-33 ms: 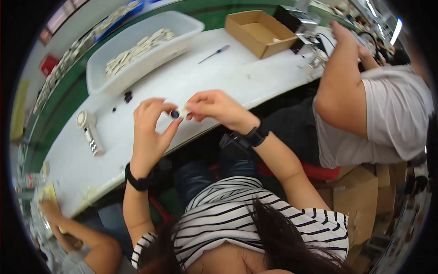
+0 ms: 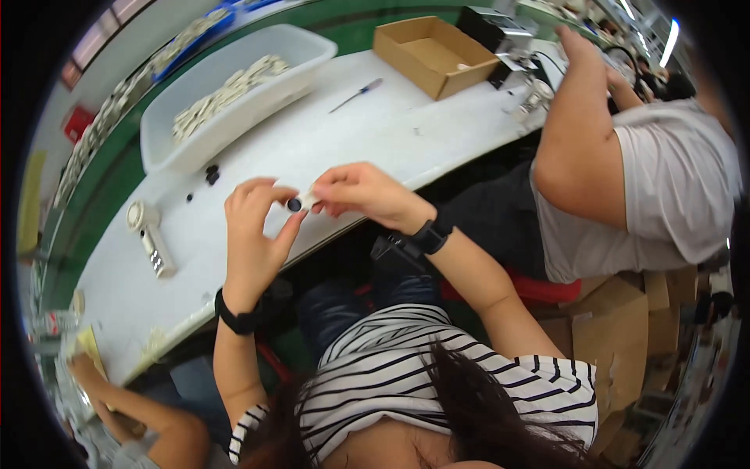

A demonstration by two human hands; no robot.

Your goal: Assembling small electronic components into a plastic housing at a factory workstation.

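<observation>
The left grip point(image 2: 254, 234) and right grip point(image 2: 363, 195) are both pinching a small white piece point(image 2: 309, 202) with a dark round end, over the worktop point(image 2: 398, 121) near its edge. Farther on, black bits point(image 2: 212, 175) are lying beside a big tub point(image 2: 242, 121).

Along the worktop's point(image 2: 391, 141) far edge, a plastic tub point(image 2: 250, 116) with heaped parts point(image 2: 226, 94) in it stands left, a cardboard box point(image 2: 410, 70) right, a screwdriver point(image 2: 355, 95) between. Before the tub lie small pieces point(image 2: 212, 174); further left, a handheld appliance point(image 2: 156, 250). Near the front edge, the left hand point(image 2: 254, 227) and right hand point(image 2: 359, 191) flank a small part point(image 2: 294, 205).
</observation>
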